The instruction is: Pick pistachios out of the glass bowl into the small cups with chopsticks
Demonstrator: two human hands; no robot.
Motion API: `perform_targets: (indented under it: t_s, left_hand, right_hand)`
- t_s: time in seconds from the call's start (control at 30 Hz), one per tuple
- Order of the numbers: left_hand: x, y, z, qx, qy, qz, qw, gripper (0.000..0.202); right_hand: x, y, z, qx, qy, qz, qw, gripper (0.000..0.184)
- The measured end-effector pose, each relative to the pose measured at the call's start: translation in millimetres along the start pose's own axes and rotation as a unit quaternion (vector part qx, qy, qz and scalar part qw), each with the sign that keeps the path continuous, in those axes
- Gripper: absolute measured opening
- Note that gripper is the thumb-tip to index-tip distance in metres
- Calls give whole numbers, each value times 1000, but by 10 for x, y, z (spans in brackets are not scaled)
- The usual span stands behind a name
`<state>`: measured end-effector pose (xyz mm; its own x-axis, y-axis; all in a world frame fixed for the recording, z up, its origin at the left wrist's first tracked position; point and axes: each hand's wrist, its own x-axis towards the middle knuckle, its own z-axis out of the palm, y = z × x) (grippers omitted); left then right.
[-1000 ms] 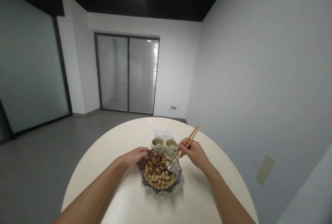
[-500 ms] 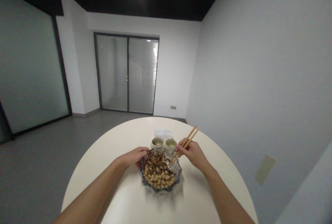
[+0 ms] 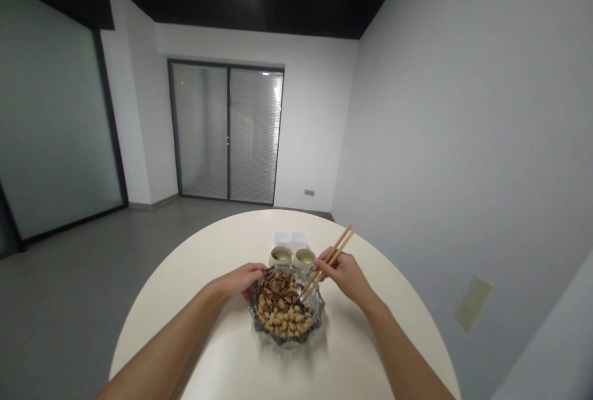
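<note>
A scalloped glass bowl (image 3: 319, 316) stands on the round table, holding striped brown seeds (image 3: 277, 289) toward the back and left and tan nuts in shells (image 3: 291, 320) at the front. My left hand (image 3: 243, 279) grips the bowl's left rim, its fingers partly hidden behind the glass. In my right hand (image 3: 340, 271) is a pair of wooden chopsticks (image 3: 341, 245), pinched between the fingers. Their lower tips reach down into the bowl on its right side, close to the nuts. Whether the tips hold a piece is too small to tell.
Two small pale-green cups (image 3: 280, 256) stand side by side just behind the bowl. Beyond them are white square dishes (image 3: 291, 240). The cream round table (image 3: 208, 245) curves away toward a white wall (image 3: 440, 141) at the right.
</note>
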<state>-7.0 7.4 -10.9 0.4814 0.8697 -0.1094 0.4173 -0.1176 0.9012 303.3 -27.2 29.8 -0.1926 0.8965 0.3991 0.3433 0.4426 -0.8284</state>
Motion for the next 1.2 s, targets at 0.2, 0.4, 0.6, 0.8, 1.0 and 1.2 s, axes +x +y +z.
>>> perform_targets:
  t_s: [0.2,0.4,0.6,0.8,1.0,1.2]
  left_hand:
    - [6,-8,1,-4,-4,4,1000,48]
    - [32,-42,0,-7,-3,-3,1000,48]
    - [39,-46,-3,-4,0,-6,1000,47]
    - [29,-47,-3,-5,-5,-7,1000,49]
    - [30,-36,-4,-6,-3,-2,1000,47]
    - [39,-40,-4,-14,5,-12,1000,43]
  right_hand:
    - [-7,-28,16,-3,2,1,1000,48]
    - [-5,-28,22,-9,-6,0,1000,50]
    - [-4,6,-24,-17,7,-12,1000,45]
    - [25,-42,-66,-2,36,-16,999,50]
    - [219,-220,-92,11,60,-42,997,57]
    - [562,-365,-60,35,85,-68,993,61]
